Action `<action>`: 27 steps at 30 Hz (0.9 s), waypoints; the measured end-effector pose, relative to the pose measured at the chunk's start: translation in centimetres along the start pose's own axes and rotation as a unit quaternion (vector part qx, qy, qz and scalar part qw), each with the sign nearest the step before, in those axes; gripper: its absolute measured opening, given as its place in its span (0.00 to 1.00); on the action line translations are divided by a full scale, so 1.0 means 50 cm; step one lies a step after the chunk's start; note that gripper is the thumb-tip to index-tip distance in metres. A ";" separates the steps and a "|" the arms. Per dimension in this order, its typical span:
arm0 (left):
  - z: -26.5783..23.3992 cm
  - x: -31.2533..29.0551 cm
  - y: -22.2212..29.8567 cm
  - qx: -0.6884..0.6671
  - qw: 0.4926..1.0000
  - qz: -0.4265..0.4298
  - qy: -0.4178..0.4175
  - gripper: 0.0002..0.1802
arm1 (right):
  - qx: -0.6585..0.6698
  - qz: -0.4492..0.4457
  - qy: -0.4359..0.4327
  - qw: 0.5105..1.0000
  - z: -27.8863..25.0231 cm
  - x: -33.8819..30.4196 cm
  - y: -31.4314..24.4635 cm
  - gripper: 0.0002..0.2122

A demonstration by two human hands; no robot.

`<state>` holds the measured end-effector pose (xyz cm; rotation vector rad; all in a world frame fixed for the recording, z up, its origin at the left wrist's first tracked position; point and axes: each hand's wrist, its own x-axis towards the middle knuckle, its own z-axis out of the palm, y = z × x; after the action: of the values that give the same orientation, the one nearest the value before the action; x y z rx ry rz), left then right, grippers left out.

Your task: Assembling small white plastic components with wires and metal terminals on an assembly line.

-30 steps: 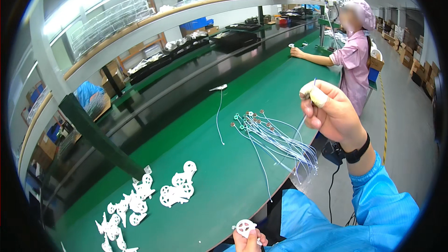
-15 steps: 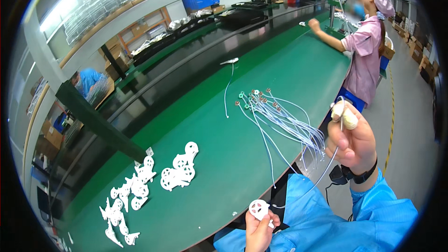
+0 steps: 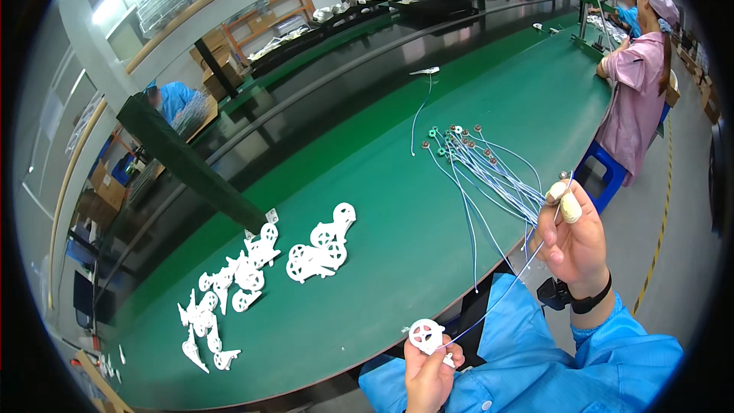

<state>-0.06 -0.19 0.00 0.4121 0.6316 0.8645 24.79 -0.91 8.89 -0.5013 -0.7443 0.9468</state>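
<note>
Near the table's front edge, my left hand [image 3: 430, 384] is closed on a white plastic part [image 3: 425, 335] with a round, spoked end. My right hand [image 3: 575, 251], raised at the right, pinches a thin pale-blue cable [image 3: 501, 302] between fingertips in cream finger covers. A small metallic end shows just above those fingertips. From there the cable runs down to the white part at my left fingers; whether it passes into the part is too small to tell. Beyond, a bundle of similar cables [image 3: 489, 180] with brown and green ends lies on the green table [image 3: 367, 321].
More white plastic parts [image 3: 317, 254] lie in loose clusters at the left, beside a dark post [image 3: 191, 164]. A single cable with a white piece [image 3: 425, 71] lies farther back. A person in pink [image 3: 636, 80] works at the far right, near a blue stool [image 3: 605, 176].
The cable, slack and curved before, now runs nearly straight between my hands, its lower end at the white part. My view has shifted, and the co-worker's raised arm has come down.
</note>
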 end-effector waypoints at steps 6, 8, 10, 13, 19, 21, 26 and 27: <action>0.006 0.004 0.003 0.005 1.000 0.010 0.000 0.20 | -0.029 -0.028 0.014 0.999 0.000 0.003 -0.006 0.11; 0.009 0.004 0.004 0.009 1.000 0.010 0.002 0.20 | -0.053 -0.043 0.009 0.998 -0.002 0.001 -0.006 0.11; 0.011 0.004 0.002 0.036 0.999 0.027 0.008 0.19 | -0.062 -0.045 0.005 0.997 0.004 -0.008 0.001 0.11; 0.008 0.002 -0.004 0.104 0.992 0.078 -0.011 0.17 | -0.058 -0.018 -0.027 0.998 0.013 -0.038 0.039 0.11; 0.029 -0.066 0.012 0.294 0.946 0.110 -0.073 0.16 | -0.025 0.234 -0.089 0.968 0.064 -0.136 0.135 0.11; 0.035 -0.102 0.021 0.331 0.935 0.117 -0.040 0.15 | 0.141 0.316 -0.036 0.938 0.043 -0.138 0.163 0.11; -0.015 -0.164 0.034 0.326 0.941 0.080 0.050 0.12 | 0.201 0.336 0.054 0.918 0.013 -0.118 0.181 0.12; -0.035 -0.171 0.034 0.325 0.941 0.078 0.046 0.12 | 0.149 0.324 0.061 0.932 0.016 -0.117 0.180 0.13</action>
<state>-6.34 -5.90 2.62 1.0350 0.9813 0.8118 17.16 -1.35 1.33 -0.5400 -0.3023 1.5996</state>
